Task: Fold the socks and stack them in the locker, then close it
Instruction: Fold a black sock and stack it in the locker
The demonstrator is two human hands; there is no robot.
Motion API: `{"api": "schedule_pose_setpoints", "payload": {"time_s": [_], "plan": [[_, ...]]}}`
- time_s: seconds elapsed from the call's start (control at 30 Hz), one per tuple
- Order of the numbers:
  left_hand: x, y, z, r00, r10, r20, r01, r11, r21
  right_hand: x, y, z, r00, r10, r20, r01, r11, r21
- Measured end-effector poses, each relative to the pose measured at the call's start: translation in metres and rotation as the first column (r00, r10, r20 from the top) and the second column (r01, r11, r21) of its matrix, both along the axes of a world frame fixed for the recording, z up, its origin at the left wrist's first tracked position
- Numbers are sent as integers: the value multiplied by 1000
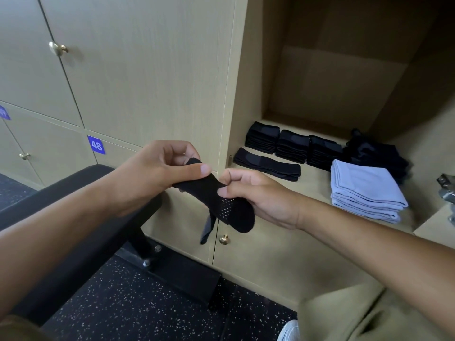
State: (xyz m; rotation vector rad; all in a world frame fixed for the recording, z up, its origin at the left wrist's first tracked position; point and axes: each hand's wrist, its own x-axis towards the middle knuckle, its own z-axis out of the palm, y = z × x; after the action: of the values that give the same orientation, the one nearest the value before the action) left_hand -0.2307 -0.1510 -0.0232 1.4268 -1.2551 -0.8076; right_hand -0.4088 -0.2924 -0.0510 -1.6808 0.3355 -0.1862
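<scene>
Fingers of left hand (157,166) and right hand (256,195) pinch black sock (221,205); door label (96,144) reads "48".

Wall of pale wood-grain cabinet doors (138,70), flat-fronted, with narrow dark seams between them. Round brass knobs (57,48), one per door. Blue number tag (96,144) reading 48 at a lower door's top corner. Black padded bench (81,193) on a black metal foot with bolts, standing against the doors. Floor (138,303): black rubber, white-speckled. Light even and soft.
</scene>
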Motion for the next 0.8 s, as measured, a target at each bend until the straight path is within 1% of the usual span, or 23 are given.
{"api": "schedule_pose_setpoints", "payload": {"time_s": [0.07,0.2,0.3,0.4,0.53,0.67,0.8], "plan": [[1,-1,-1,999,49,-25,-48,999,8,-1,-3,1,1000,-13,6,13,999,-38],[3,-3,-1,988,153,5,-153,987,57,-3,-9,1,996,-82,-22,80,992,-98],[4,-3,-1,988,155,21,-156,984,87,-4,-11,1,993,-111,-38,105,984,-141],[5,-4,-3,988,153,17,-153,984,91,-5,-14,2,993,-106,-49,96,981,-169],[3,-6,-2,987,159,-6,-158,984,84,-5,-16,6,995,-84,-52,75,984,-162],[1,-7,0,981,191,-41,-188,979,76,-6,-16,10,994,-81,-67,64,972,-226],[0,-7,3,975,214,-58,-209,974,87,-8,-14,15,995,-89,-48,76,973,-219]]}}
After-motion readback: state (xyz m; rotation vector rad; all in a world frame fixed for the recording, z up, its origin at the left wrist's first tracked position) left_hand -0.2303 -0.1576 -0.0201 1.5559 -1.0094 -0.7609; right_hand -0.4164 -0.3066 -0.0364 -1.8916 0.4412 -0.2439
